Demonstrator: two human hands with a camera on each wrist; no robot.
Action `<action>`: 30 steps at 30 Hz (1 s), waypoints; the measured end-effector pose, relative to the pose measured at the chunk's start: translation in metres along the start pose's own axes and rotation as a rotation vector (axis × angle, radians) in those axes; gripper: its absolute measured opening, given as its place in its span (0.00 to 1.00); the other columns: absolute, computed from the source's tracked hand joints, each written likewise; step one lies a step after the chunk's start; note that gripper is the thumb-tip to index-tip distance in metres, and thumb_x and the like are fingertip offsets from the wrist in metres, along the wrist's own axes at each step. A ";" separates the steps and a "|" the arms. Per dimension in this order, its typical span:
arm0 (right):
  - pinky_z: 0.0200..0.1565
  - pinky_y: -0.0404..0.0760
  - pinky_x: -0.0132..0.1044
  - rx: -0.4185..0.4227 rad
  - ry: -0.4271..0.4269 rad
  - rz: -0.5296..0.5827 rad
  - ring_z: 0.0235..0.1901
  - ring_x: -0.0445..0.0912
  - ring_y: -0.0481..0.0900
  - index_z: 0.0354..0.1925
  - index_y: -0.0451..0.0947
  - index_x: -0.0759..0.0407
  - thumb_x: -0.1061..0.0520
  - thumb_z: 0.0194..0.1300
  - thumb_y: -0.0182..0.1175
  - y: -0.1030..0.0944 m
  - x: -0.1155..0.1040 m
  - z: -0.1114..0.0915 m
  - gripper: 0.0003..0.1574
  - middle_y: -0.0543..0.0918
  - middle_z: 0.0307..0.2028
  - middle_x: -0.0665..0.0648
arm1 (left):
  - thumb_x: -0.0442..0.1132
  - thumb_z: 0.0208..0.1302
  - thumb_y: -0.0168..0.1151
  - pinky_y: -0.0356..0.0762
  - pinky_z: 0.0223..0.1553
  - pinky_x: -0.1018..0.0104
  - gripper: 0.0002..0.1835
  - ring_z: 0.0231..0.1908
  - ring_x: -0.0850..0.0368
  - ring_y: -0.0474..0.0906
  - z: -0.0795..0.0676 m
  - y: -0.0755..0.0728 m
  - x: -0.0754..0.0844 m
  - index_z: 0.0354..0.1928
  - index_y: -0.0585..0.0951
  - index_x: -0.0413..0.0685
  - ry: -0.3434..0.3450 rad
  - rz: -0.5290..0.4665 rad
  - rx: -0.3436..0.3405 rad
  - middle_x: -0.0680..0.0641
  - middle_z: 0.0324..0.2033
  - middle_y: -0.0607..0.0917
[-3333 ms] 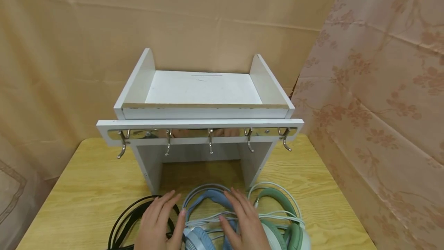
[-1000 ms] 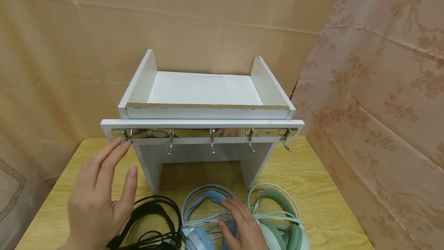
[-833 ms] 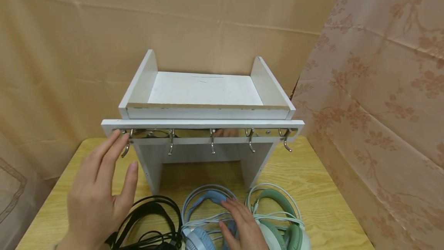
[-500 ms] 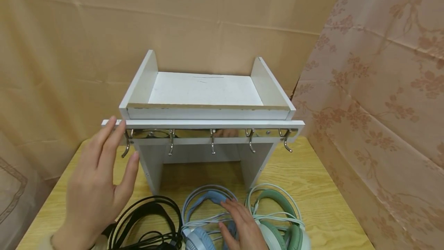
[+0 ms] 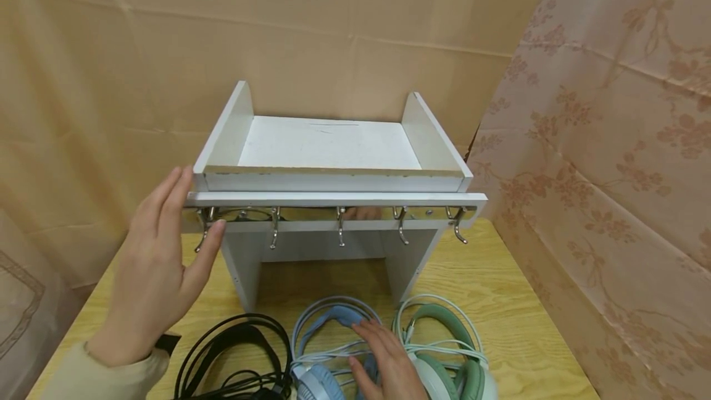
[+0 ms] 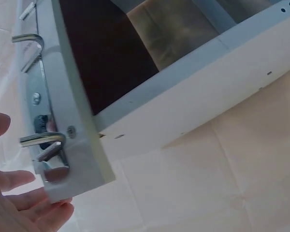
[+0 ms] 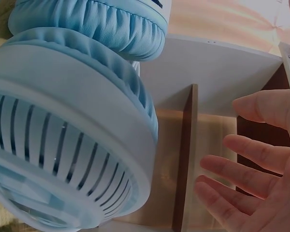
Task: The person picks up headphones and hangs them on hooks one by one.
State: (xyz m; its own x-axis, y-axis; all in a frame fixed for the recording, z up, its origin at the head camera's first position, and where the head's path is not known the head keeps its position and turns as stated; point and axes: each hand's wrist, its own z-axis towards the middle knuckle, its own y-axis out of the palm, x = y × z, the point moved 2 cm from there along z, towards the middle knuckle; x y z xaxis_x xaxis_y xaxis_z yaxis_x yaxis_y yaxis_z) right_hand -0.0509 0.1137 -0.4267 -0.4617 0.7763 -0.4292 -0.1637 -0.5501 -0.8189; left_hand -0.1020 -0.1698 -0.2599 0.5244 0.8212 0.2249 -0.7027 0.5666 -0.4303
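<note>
Hook rail (image 5: 316, 213) wants light, straight-fingered contact, I judge; my left grip (image 5: 152, 258) is wide by its left end, my right grip (image 5: 390, 362) wide in front.

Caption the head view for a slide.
Left hand at the hook rail of a white shelf, right hand over blue headphones, green headphones alongside.

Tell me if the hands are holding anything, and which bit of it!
Nothing is held. The left hand is by one end of the hook rail without gripping it; the right hand is over the blue headphones, pinching nothing.
</note>
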 end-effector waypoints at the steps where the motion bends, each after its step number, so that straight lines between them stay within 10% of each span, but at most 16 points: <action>1: 0.46 0.78 0.46 -0.008 0.001 0.004 0.53 0.50 0.76 0.55 0.74 0.49 0.50 0.59 0.62 0.000 0.000 0.000 0.24 0.77 0.53 0.51 | 0.60 0.68 0.42 0.59 0.64 0.53 0.37 0.58 0.33 0.65 0.000 0.001 -0.001 0.65 0.64 0.35 0.002 -0.005 -0.002 0.31 0.59 0.69; 16: 0.46 0.78 0.43 0.010 -0.035 -0.016 0.53 0.47 0.76 0.54 0.74 0.48 0.46 0.62 0.59 0.004 0.000 -0.001 0.23 0.77 0.53 0.49 | 0.53 0.65 0.53 0.58 0.57 0.48 0.32 0.54 0.38 0.67 0.011 0.010 -0.016 0.67 0.63 0.49 -0.049 -0.115 -0.135 0.38 0.57 0.73; 22: 0.46 0.78 0.44 0.007 -0.030 -0.023 0.53 0.47 0.76 0.54 0.74 0.49 0.46 0.60 0.61 0.006 0.000 -0.002 0.24 0.78 0.53 0.49 | 0.38 0.54 0.68 0.60 0.57 0.72 0.36 0.53 0.54 0.70 0.016 0.005 -0.019 0.66 0.66 0.56 -0.134 -0.184 -0.173 0.45 0.59 0.74; 30: 0.47 0.78 0.45 -0.046 -0.010 -0.008 0.54 0.47 0.75 0.55 0.73 0.47 0.43 0.64 0.56 0.006 -0.005 -0.002 0.23 0.76 0.54 0.49 | 0.34 0.46 0.72 0.60 0.27 0.81 0.37 0.25 0.76 0.65 0.024 -0.003 -0.020 0.61 0.73 0.60 -0.171 -0.175 -0.183 0.49 0.55 0.79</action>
State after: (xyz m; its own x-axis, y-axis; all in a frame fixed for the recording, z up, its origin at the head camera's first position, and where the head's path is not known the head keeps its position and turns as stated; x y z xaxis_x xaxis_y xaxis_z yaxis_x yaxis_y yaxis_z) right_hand -0.0478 0.1071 -0.4300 -0.4695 0.7773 -0.4188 -0.1273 -0.5290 -0.8390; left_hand -0.1218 -0.1864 -0.2425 0.5304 0.7208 0.4463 -0.5025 0.6913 -0.5192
